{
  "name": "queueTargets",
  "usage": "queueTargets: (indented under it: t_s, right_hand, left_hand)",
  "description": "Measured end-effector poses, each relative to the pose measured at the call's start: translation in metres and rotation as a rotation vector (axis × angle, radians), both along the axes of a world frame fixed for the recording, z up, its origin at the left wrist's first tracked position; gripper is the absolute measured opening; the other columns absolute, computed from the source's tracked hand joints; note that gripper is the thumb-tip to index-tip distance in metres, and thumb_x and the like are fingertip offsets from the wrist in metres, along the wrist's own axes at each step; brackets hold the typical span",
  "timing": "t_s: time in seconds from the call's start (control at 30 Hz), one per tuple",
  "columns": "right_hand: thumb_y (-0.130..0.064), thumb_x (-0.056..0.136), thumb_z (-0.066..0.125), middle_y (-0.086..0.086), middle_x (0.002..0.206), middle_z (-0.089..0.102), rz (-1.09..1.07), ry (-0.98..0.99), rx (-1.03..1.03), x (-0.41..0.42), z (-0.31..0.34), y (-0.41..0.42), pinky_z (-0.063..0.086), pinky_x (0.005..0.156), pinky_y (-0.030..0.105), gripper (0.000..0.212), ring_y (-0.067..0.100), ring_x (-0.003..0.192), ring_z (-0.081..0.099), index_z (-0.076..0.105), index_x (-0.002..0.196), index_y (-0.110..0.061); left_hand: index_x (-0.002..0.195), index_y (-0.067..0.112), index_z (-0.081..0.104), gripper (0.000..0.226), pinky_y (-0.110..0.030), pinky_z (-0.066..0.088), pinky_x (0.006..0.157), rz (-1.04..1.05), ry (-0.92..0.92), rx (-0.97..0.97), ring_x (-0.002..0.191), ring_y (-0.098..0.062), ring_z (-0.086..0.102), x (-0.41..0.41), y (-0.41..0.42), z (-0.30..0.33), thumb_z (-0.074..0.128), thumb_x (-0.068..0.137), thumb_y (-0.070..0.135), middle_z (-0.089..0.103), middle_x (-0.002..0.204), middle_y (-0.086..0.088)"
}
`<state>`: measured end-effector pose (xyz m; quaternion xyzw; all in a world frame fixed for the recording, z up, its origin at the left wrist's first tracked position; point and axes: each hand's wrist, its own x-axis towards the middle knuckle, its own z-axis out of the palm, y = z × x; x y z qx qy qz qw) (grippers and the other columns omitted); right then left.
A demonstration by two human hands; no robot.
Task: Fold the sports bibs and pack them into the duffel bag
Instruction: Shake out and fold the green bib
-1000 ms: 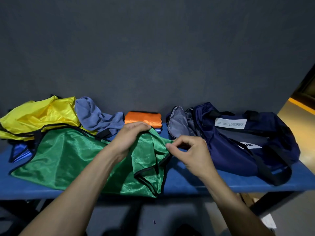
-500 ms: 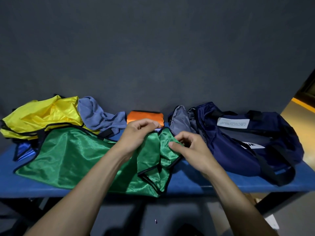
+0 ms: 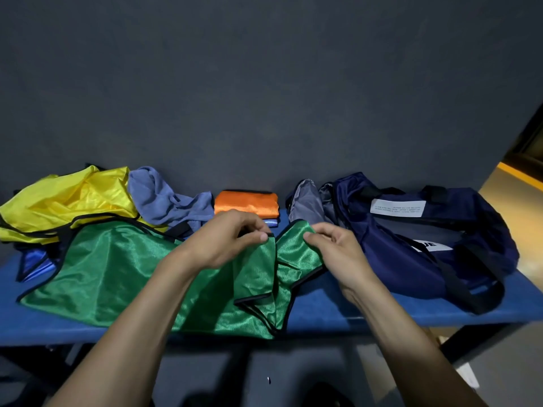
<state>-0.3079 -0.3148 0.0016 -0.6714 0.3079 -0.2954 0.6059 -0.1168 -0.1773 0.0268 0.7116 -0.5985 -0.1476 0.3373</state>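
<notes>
I see the green bib [image 3: 117, 268] spread across the blue tabletop [image 3: 338, 306], glossy satin with a fine mesh weave and thin black piping along every edge. Most of it lies flat toward the left, wrinkled and catching the light, while its right end is lifted and bunched into two shoulder straps with a deep dark-edged cut between them. My left hand [image 3: 226, 239] pinches the top of the nearer strap between thumb and curled fingers [image 3: 258, 237], and my right hand [image 3: 335, 248] pinches the top of the other strap the same way, thumb tip on the cloth, remaining fingers loosely curled. The two hands are near each other, not touching.

Behind the green one, a crumpled yellow bib [image 3: 67, 198] with black trim lies at the far left, overlapping the green edge. A shiny blue bib [image 3: 36, 264] pokes out from beneath both at the left. A grey-blue cloth [image 3: 164, 201] lies rumpled beside the yellow. A folded orange bib [image 3: 246, 202] sits against the wall, just behind my left hand, on top of something blue.

To the right, the navy duffel bag [image 3: 426, 245] rests on the tabletop, its mouth open toward the bibs and showing grey lining [image 3: 308, 204], with a white label [image 3: 398, 207] and black straps.
</notes>
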Motion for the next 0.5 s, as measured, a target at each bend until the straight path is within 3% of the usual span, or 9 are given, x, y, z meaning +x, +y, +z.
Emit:
queueTargets:
  t_s: [0.1, 0.2, 0.4, 0.5]
  right_hand:
    - [-0.011, 0.096, 0.066, -0.004, 0.083, 0.075, -0.057, -0.049, 0.028, 0.000, 0.004, 0.001, 0.050, 0.079, 0.024, 0.009, 0.011, 0.080, 0.066, 0.074, 0.094, -0.014]
    - [-0.009, 0.097, 0.060, 0.009, 0.098, 0.078, -0.080, -0.126, 0.080, 0.001, 0.007, 0.002, 0.055, 0.092, 0.044, 0.018, 0.025, 0.094, 0.072, 0.077, 0.099, -0.015]
    - [-0.006, 0.098, 0.056, 0.008, 0.100, 0.078, -0.174, -0.189, 0.083, -0.006, 0.010, -0.002, 0.055, 0.095, 0.047, 0.025, 0.030, 0.103, 0.072, 0.078, 0.104, -0.015]
    - [-0.018, 0.099, 0.058, 0.002, 0.102, 0.078, -0.187, -0.180, 0.025, -0.009, 0.007, -0.006, 0.055, 0.098, 0.042, 0.020, 0.021, 0.105, 0.072, 0.077, 0.107, -0.018]
  left_hand:
    - [0.102, 0.014, 0.066, 0.008, -0.015, 0.045, 0.071, -0.070, 0.391, -0.170, 0.074, 0.001, 0.056, -0.014, -0.013, 0.011, 0.060, 0.100, 0.019, 0.063, 0.081, 0.017]
    - [0.103, 0.012, 0.064, 0.007, -0.017, 0.048, 0.077, -0.084, 0.645, -0.336, 0.081, -0.004, 0.059, -0.032, -0.039, 0.014, 0.058, 0.101, 0.012, 0.065, 0.089, 0.004]
    - [0.104, 0.017, 0.067, 0.008, -0.015, 0.044, 0.078, -0.014, 0.466, -0.355, 0.081, -0.001, 0.055, -0.044, -0.078, -0.013, 0.062, 0.100, 0.012, 0.060, 0.084, 0.014]
    - [0.107, 0.018, 0.069, 0.011, -0.019, 0.046, 0.082, 0.022, 0.378, -0.397, 0.085, -0.003, 0.059, -0.047, -0.093, -0.020, 0.064, 0.098, 0.013, 0.063, 0.086, 0.014]
